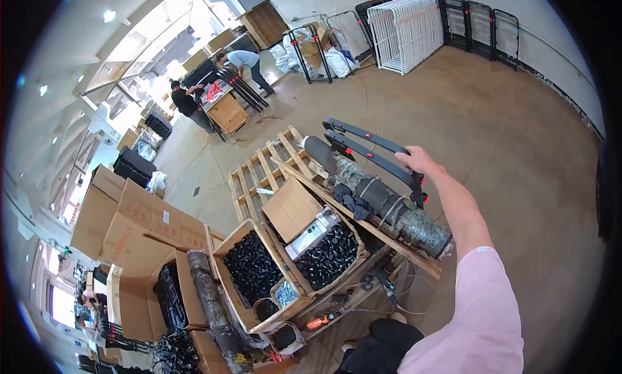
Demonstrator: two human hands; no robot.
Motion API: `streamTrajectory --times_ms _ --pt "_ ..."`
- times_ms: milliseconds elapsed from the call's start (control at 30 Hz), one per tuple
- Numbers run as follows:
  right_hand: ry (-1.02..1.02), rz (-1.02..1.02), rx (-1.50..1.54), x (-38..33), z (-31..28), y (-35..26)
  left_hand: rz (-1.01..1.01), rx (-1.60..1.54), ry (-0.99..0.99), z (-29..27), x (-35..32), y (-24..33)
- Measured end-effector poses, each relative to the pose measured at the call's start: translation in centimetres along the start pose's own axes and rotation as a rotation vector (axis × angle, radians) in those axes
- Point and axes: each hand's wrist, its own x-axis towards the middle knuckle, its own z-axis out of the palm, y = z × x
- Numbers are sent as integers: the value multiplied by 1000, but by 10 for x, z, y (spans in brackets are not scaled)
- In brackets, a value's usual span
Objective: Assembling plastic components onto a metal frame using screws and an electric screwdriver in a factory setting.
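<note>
My right hand (418,160) reaches out to the right, fingers closed on a black tubular frame (353,129) with small red parts. Two curved bars of this frame point away from me, over a long dark roll (376,196) wrapped in clear film and cord. A dark cloth (354,202) lies beside the roll. Nearer, a wooden crate (300,304) holds many small black pieces. Beside it a carton holds more black pieces (332,256) and a pale grey box (313,235). My left hand does not show.
A wooden pallet (258,170) lies beyond the crate. Near my feet are an orange-handled tool (321,322) and a corded tool (387,285). Large cartons (139,228) stand left. Two people work at a wooden bench (228,113). White frames (405,34) stand by the wall.
</note>
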Motion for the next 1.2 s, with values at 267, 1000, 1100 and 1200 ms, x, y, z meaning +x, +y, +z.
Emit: streamTrajectory --times_ms 267,1000,1100,1200 --pt "249 -5 85 -36 -50 46 114 94 -95 30 0 83" --pt "216 260 369 -460 -28 84 644 -185 -1419 377 -336 500" --pt "610 471 980 -516 -9 165 298 -302 -1449 364 -372 484" --pt "640 875 1047 -595 57 338 298 -234 -1505 360 -380 465"
